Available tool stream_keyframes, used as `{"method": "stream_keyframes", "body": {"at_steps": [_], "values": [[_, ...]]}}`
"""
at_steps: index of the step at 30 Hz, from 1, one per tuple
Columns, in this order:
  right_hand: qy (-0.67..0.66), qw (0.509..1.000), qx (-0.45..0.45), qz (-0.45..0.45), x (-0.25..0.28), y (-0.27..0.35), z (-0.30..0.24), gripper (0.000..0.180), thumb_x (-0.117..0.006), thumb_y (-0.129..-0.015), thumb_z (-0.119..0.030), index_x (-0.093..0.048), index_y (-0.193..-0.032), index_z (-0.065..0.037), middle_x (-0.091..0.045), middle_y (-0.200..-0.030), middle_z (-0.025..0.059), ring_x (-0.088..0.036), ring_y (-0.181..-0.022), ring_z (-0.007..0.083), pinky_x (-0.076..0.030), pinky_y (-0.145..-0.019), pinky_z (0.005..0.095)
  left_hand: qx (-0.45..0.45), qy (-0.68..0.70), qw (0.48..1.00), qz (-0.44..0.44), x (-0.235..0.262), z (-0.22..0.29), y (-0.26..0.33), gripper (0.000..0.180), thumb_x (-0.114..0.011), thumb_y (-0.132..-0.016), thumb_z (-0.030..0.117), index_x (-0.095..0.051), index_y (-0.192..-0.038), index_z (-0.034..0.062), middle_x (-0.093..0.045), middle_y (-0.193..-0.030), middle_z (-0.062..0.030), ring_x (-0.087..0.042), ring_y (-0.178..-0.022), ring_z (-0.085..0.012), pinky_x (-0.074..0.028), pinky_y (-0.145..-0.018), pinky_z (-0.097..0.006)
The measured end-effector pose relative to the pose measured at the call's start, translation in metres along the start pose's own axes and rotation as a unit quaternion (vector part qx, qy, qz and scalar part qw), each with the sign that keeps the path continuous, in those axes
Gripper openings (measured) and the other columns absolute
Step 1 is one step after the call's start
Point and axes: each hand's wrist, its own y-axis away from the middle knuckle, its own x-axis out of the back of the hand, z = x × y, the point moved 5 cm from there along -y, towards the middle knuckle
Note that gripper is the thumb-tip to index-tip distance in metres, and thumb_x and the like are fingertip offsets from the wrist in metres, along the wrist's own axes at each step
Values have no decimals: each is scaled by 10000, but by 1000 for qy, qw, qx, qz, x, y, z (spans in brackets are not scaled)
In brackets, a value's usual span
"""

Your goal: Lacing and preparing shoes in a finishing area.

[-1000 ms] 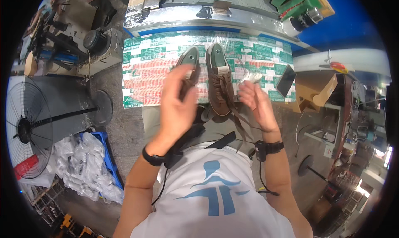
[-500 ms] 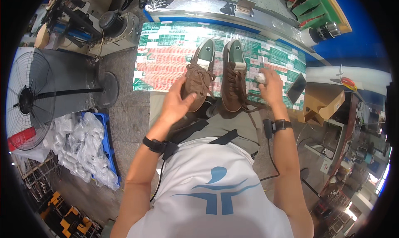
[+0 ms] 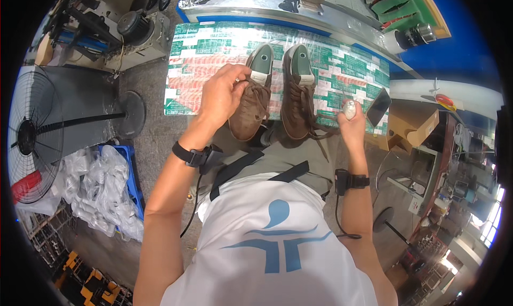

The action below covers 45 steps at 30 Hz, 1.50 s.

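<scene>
Two brown lace-up sneakers with green insoles lie side by side, toes toward me. My left hand (image 3: 223, 95) is at the left sneaker (image 3: 247, 113), its thumb and fingers pinched at the upper edge beside the white tongue. The right sneaker (image 3: 297, 105) has loose laces trailing to its right, and no hand touches it. Over to the right, my right hand (image 3: 352, 125) is closed round the pale, rounded handle of an awl-like tool (image 3: 349, 110). A thin shaft points away from me out of that handle.
The sneakers rest on a box top covered in green, white and red tape (image 3: 187, 89). A phone (image 3: 378, 107) lies at its right end, by an open carton (image 3: 411, 124). To the left stand a floor fan (image 3: 26, 137) and a blue crate (image 3: 133, 183) of clear plastic bags.
My left hand has moved from the left sneaker's toe area up to its tongue and pinched there. My right hand has shifted slightly right and nearer, with the tool's handle now more upright.
</scene>
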Motion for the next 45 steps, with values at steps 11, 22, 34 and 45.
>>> {"method": "stream_keyframes", "body": {"at_steps": [11,22,34,45], "values": [[88,996,10,-33,-30,-16,-35,389,-740,-874,-36,-697,-1260,-51,-753,-1152,129,-731,-996,294,-578,-899,398,-50,-35,995,-78,6,-4,-3,209,-804,-900,-52,-688,-1044,47,-667,-928,-48,-675,-802,-220,-536,-708,-350],[27,978,171,-115,-75,44,-141,288,-768,-926,-76,-728,-1208,-32,-735,-1188,144,-709,-1104,358,-558,-973,449,93,171,971,-141,-11,-31,20,138,-821,-966,-11,-703,-978,59,-650,-871,44,-595,-752,-58,-503,-654,-262],[-22,959,229,-167,-151,68,-156,400,-823,-892,-86,-658,-1253,-44,-652,-1188,143,-658,-1012,378,-534,-931,480,20,-92,994,-58,24,7,23,152,-811,-895,-50,-746,-1017,14,-718,-931,-116,-660,-714,-237,-535,-679,-367],[40,956,246,-151,-151,40,-159,362,-798,-947,-108,-625,-1261,-58,-670,-1184,188,-693,-1052,401,-572,-876,460,-95,382,786,-476,22,161,99,77,-789,-932,31,-778,-1007,22,-724,-972,-94,-707,-902,-308,-550,-800,-383]]}}
